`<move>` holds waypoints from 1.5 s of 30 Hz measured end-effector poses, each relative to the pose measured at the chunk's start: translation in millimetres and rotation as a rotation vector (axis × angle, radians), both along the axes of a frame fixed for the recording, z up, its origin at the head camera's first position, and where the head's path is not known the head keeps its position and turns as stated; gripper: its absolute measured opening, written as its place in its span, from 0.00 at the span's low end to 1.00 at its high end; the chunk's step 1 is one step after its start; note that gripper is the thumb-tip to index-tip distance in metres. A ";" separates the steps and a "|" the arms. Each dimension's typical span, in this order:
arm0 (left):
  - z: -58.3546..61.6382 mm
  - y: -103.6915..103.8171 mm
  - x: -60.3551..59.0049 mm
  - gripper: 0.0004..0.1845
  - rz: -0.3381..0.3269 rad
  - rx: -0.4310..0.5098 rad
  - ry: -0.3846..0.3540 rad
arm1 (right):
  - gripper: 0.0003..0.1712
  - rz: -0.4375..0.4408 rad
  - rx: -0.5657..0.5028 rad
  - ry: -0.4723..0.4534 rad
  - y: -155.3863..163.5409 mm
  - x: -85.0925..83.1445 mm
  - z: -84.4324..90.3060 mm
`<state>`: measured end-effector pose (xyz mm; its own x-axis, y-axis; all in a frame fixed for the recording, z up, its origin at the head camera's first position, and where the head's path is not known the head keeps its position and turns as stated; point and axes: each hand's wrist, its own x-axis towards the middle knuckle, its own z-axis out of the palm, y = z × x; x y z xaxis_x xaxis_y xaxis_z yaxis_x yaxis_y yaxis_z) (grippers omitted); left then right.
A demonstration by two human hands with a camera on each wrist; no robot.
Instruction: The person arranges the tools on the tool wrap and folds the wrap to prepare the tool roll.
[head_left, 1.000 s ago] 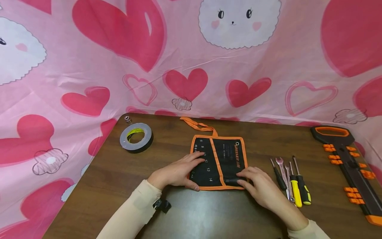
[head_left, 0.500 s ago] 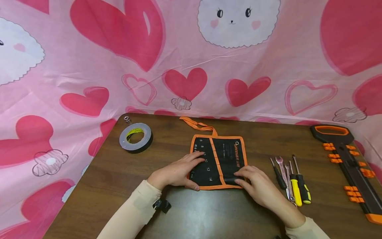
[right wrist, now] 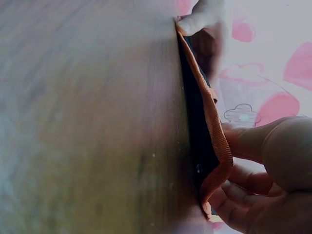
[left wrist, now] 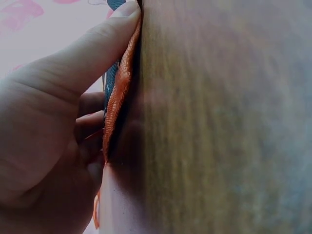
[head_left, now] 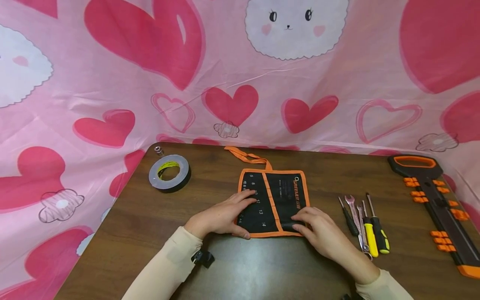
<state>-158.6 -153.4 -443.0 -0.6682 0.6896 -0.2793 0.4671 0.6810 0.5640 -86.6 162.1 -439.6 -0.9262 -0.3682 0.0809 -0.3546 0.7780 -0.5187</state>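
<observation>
The black tool pouch (head_left: 258,216) with orange trim lies flat in the middle of the table in the head view, printed with size numbers on its left half. My left hand (head_left: 225,214) rests on its left side, fingers straight over the numbers; the thumb (left wrist: 122,14) presses near the bottom edge in the left wrist view. At the lower right corner, my right hand (head_left: 318,229) pinches the pouch. In the right wrist view, the orange edge (right wrist: 222,146) there bulges up off the table between thumb and fingers. An orange strap (head_left: 245,156) trails from the pouch's top.
A tape roll (head_left: 170,173) and a small metal socket (head_left: 159,150) sit at the back left. Right of the right hand lie wrenches (head_left: 354,214), a yellow screwdriver (head_left: 370,237) and dark screwdrivers. A black and orange rack (head_left: 435,200) stands along the right side.
My right hand has slid slightly left over the lower right corner of the pouch. The left hand stays in place, and the whole head view has shifted a little.
</observation>
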 end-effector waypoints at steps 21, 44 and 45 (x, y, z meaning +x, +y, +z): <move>0.4 -0.2 0.1 0.55 -0.016 -0.017 0.011 | 0.12 -0.008 -0.084 0.097 19.7 7.1 2.9; 0.7 -0.2 -0.2 0.55 -0.002 -0.023 0.005 | 0.17 -0.123 -0.063 0.257 72.2 23.6 3.2; 0.9 -0.1 -0.2 0.55 -0.001 -0.022 0.003 | 0.17 -0.128 -0.067 0.263 74.1 24.4 3.1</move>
<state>-158.8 -153.5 -442.1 -0.6684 0.6839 -0.2923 0.4697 0.6929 0.5471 -62.2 236.2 -436.5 -0.9089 -0.2355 0.3441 -0.3846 0.7922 -0.4738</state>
